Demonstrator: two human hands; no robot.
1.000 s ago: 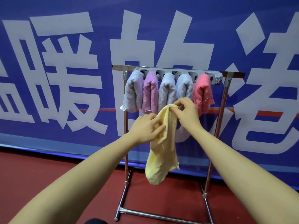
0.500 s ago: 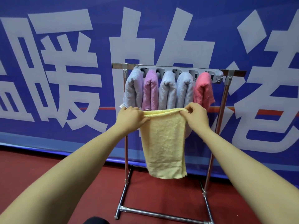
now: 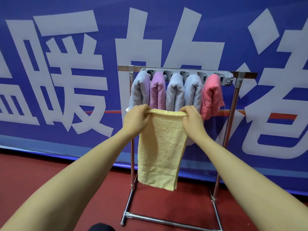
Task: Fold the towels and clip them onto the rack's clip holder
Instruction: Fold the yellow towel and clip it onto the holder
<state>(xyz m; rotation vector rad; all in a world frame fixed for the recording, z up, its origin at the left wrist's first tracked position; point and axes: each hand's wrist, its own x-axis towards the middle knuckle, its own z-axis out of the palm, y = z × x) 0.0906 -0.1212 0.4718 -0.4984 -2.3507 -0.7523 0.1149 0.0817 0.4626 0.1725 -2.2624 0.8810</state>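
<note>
You are holding the yellow towel [image 3: 160, 150] up in the middle of the frame, in front of the rack [image 3: 230, 117]. Your left hand [image 3: 135, 120] pinches its top left corner and your right hand [image 3: 191, 120] pinches its top right corner, fingers curled over the rolled upper edge, which runs nearly level between them. The towel hangs flat below your hands, its lower edge slanting down to the right, above the red floor [image 3: 75, 177].

Behind your hands, five folded towels hang side by side from the grey clip holder [image 3: 227, 79] under the rack's top bar: a pale lilac towel [image 3: 140, 88] at the left, a purple towel [image 3: 157, 90], two more pale blue-grey ones [image 3: 175, 91] and a pink towel [image 3: 212, 94] at the right. A blue banner [image 3: 66, 80] with large white characters fills the background.
</note>
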